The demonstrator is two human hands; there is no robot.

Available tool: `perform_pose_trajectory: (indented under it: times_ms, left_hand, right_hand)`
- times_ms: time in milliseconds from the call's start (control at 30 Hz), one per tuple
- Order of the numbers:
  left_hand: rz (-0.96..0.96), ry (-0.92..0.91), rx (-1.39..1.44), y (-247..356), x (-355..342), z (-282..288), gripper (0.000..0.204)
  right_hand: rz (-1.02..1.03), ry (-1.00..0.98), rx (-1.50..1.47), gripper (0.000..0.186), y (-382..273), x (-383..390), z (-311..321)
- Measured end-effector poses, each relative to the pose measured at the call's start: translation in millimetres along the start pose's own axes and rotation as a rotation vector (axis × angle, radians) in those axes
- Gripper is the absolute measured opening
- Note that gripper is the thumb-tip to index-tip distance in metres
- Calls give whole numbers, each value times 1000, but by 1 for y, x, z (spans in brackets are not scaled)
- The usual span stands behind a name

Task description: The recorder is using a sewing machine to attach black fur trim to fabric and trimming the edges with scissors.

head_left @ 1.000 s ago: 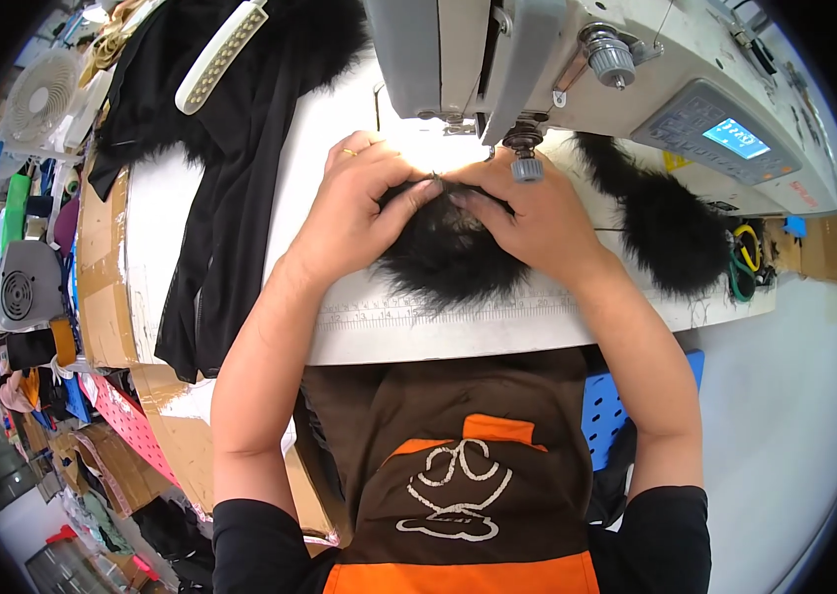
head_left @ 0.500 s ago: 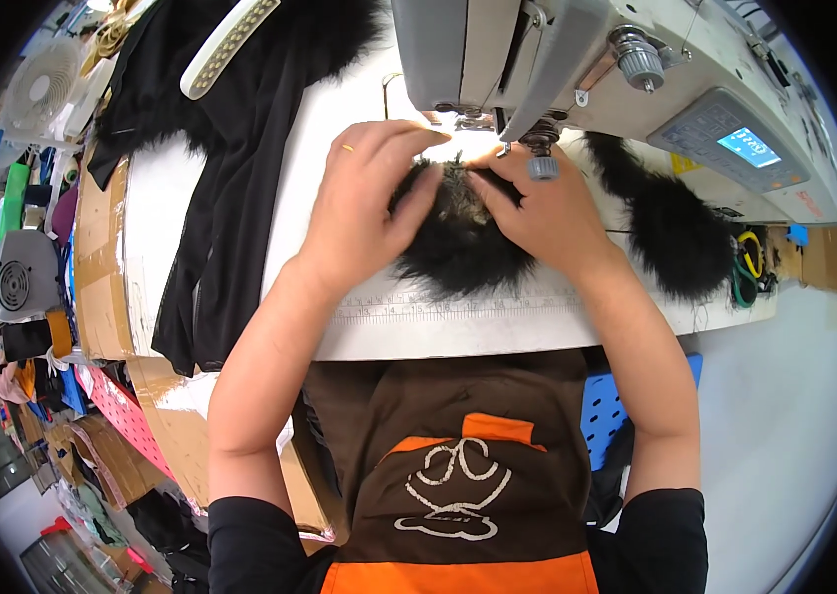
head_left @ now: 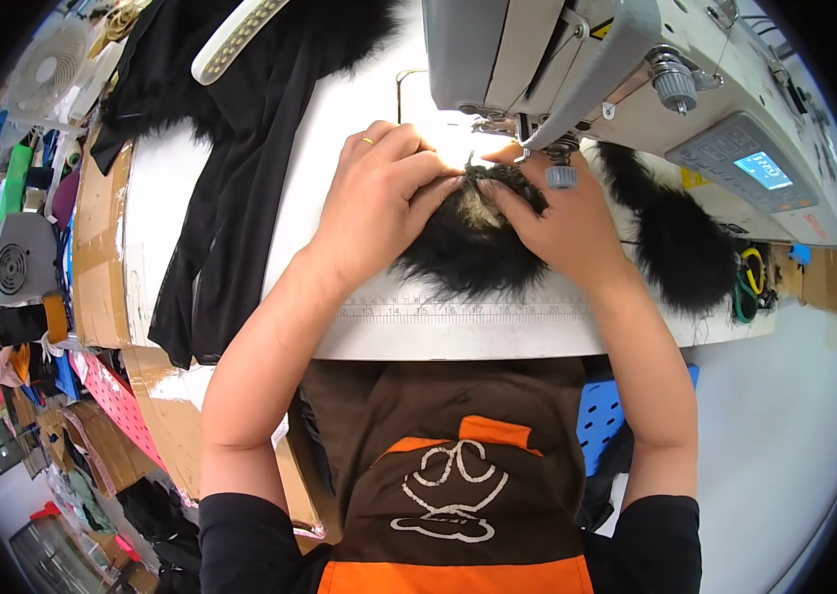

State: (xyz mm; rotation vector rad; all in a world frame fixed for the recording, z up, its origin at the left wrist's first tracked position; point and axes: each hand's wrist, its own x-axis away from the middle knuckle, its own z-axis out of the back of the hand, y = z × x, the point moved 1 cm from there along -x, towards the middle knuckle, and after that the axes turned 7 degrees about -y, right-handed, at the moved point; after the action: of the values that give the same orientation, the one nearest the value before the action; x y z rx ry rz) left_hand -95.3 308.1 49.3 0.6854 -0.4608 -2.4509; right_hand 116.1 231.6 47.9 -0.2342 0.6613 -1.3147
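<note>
A black fur piece (head_left: 463,259) with a pale, tan-grey backing lies on the white sewing table, just in front of the needle area. My left hand (head_left: 384,193) grips its upper left edge between thumb and fingers. From the other side my right hand (head_left: 567,213) pinches the upper right edge, its thumb pressed on the backing and its fingertips partly hidden under the machine. Both thumbs nearly meet at the fur's top edge. Above them stands the sewing machine (head_left: 537,59), its lamp glaring brightly over the needle plate.
Black cloth with fur trim (head_left: 240,129) covers the table's left side under a white strip lamp (head_left: 238,40). Another black fur piece (head_left: 686,247) lies at the right, beside yellow-and-green-handled snips (head_left: 750,282). A ruler tape (head_left: 458,311) runs along the front edge. Cardboard (head_left: 101,257) borders the left.
My left thumb and fingers have come closer together at the fur's top edge. The backing is folded more between my hands. The whole view has shifted slightly.
</note>
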Motion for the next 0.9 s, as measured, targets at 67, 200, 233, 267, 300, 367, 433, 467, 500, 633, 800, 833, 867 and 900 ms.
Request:
perform_pose_trajectory:
  times_ms: [67, 200, 233, 267, 300, 367, 433, 467, 500, 633, 800, 833, 867, 900]
  left_hand:
    - [-16, 3, 3, -3, -2, -2, 9]
    - [-35, 11, -19, 1, -1, 3, 9]
    - [-30, 6, -21, 0, -2, 1, 9]
    - [-26, 1, -24, -1, -3, 0, 9]
    - [-25, 2, -22, -1, -4, 0, 9]
    - [-22, -1, -9, -3, -2, -1, 9]
    - [-33, 5, -1, -4, -2, -1, 9]
    - [-47, 9, 9, -5, -3, -1, 9]
    - [-49, 12, 9, -5, -4, -1, 9]
    - [-74, -6, -1, -15, -11, -1, 10]
    - [-92, 13, 16, -20, -19, -1, 11]
    - [-96, 16, 15, -19, -19, 0, 11]
    - [-99, 20, 16, -18, -19, 0, 11]
    - [-96, 25, 16, -18, -20, 1, 11]
  right_hand:
    - [46, -26, 16, 20, 0, -1, -2]
    - [165, -13, 97, 18, 3, -2, -4]
    - [163, -17, 97, 18, 5, -3, -4]
    - [164, -16, 89, 18, 7, -4, -4]
    - [166, -14, 82, 18, 8, -5, -3]
    - [143, -34, 78, 18, 8, -6, -3]
    - [119, -50, 79, 17, 11, -6, -4]
    - [93, -60, 114, 17, 16, -2, -8]
    - [68, -69, 148, 17, 20, -1, -9]
    - [32, -64, 38, 19, 8, -12, 0]
    - [-75, -176, -202, 18, 30, -17, -7]
    - [-71, -178, -200, 18, 32, -18, -9]
    - [-62, -183, -183, 18, 33, -18, -9]
    - [-54, -188, -166, 18, 33, -18, -9]
